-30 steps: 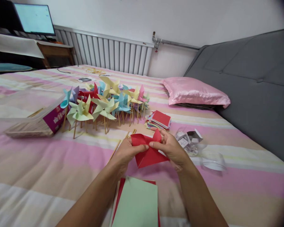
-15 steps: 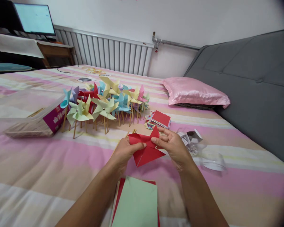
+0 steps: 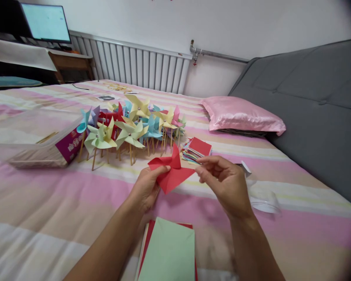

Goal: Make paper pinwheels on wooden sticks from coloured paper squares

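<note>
A red paper pinwheel (image 3: 170, 180), partly folded with one blade standing up, is pinched at its middle under the thumb of my left hand (image 3: 146, 185). The left fingers behind the paper are mostly hidden. Beside the pinwheel's right corner is my right hand (image 3: 224, 181), thumb and forefinger apart, the thumb tip at or just touching that corner. A stack of paper squares (image 3: 199, 147), red on top, lies just beyond the right hand. Below both hands rests a pile of larger sheets, pale green paper (image 3: 169, 249) uppermost.
Several finished pinwheels (image 3: 130, 132) on wooden sticks stand on the striped bed (image 3: 105, 218). Left of them is a clear plastic box (image 3: 20, 134) with a bundle of sticks (image 3: 41, 159). A clear round container (image 3: 265, 203) lies at right, a pink pillow (image 3: 242, 115) farther back.
My right hand has let go of the red paper's upper blade and moved right to its corner. The left hand, with the paper, has shifted slightly left.
</note>
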### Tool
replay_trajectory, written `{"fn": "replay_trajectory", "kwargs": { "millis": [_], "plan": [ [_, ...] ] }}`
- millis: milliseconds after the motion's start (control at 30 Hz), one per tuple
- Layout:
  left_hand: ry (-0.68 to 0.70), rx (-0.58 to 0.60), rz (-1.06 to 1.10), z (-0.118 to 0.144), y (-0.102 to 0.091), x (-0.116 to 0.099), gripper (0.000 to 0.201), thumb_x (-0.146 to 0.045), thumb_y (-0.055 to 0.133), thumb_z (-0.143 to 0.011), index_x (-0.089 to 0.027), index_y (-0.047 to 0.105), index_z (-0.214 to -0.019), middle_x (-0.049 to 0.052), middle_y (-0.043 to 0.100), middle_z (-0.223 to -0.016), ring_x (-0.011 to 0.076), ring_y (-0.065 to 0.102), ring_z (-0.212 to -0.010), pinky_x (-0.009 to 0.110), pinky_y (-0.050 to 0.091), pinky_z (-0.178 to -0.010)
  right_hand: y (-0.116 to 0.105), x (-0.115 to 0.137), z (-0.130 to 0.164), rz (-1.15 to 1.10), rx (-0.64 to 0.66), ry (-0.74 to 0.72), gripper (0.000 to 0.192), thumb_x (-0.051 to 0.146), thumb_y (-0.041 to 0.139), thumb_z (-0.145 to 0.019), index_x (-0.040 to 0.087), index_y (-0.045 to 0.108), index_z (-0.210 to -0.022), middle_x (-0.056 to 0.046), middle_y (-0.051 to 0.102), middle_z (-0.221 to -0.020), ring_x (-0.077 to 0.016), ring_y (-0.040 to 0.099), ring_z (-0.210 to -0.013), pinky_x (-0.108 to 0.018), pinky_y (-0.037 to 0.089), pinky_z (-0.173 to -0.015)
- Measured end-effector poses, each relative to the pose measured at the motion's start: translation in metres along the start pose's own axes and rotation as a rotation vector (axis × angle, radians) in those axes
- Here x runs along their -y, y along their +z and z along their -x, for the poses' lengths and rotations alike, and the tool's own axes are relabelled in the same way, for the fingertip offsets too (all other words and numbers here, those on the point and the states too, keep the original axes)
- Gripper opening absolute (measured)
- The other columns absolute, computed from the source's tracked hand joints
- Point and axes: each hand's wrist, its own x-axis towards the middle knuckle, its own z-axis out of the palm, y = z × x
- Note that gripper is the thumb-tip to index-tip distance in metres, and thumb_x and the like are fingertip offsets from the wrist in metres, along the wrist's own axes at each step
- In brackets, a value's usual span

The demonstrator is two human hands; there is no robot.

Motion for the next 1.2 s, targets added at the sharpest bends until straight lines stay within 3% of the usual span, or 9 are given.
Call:
{"fn": "replay_trajectory", "kwargs": {
  "millis": [100,200,367,633,1033,1200],
  "plan": [
    [0.016,0.003,0.060,-0.004,-0.003,-0.001,0.026,-0.011,0.069,-0.063,-0.011,0.066,-0.088,0.005,0.070,-0.075,0.0153,0.064,-0.066,0.024,0.050,-0.065,0.000,0.005,0.003,0.024,0.334,0.002,0.020,0.020,0.063,-0.074,0.022,0.067,-0.094,0.001,0.065,-0.064,-0.0122,0.060,-0.055,-0.025,0.049,-0.054],
    [-0.010,0.039,0.092,-0.004,-0.004,-0.002,0.027,-0.010,0.067,-0.065,-0.012,0.066,-0.092,0.005,0.070,-0.076,0.0158,0.065,-0.069,0.024,0.051,-0.067,0.006,0.001,0.003,0.058,0.455,0.014,0.030,0.017,0.061,-0.075,0.025,0.066,-0.103,-0.001,0.070,-0.076,-0.0151,0.064,-0.066,-0.028,0.051,-0.061],
    [-0.058,0.021,0.119,-0.004,-0.004,-0.001,0.019,-0.008,0.067,-0.065,-0.011,0.066,-0.084,0.006,0.070,-0.076,0.0152,0.064,-0.068,0.023,0.051,-0.065,0.016,-0.008,0.000,0.080,0.357,-0.043,0.021,0.022,0.062,-0.076,0.027,0.070,-0.095,-0.002,0.072,-0.085,-0.0165,0.064,-0.068,-0.030,0.050,-0.061],
    [-0.023,0.034,0.072,-0.002,-0.004,0.001,0.016,-0.010,0.068,-0.065,-0.011,0.066,-0.081,0.004,0.067,-0.071,0.0138,0.061,-0.064,0.023,0.048,-0.062,0.020,-0.010,0.002,0.057,0.277,-0.026,0.009,0.029,0.068,-0.072,0.025,0.073,-0.079,-0.001,0.072,-0.075,-0.0160,0.063,-0.063,-0.028,0.049,-0.059],
    [0.113,0.013,0.024,0.004,0.004,0.001,0.020,-0.015,0.072,-0.060,-0.012,0.068,-0.080,0.001,0.068,-0.070,0.0114,0.060,-0.066,0.021,0.045,-0.065,0.035,-0.015,0.004,-0.068,0.099,0.151,0.017,0.035,0.065,-0.073,0.019,0.065,-0.068,-0.004,0.067,-0.068,-0.0175,0.065,-0.061,-0.027,0.049,-0.056],
    [0.146,0.051,-0.005,0.004,0.004,0.003,0.028,-0.019,0.071,-0.063,-0.014,0.068,-0.089,0.002,0.069,-0.074,0.0154,0.062,-0.070,0.027,0.046,-0.070,0.038,-0.016,0.005,-0.075,0.060,0.221,0.019,0.036,0.065,-0.072,0.020,0.060,-0.066,-0.002,0.066,-0.065,-0.0202,0.068,-0.064,-0.026,0.050,-0.054]
  ]
}}
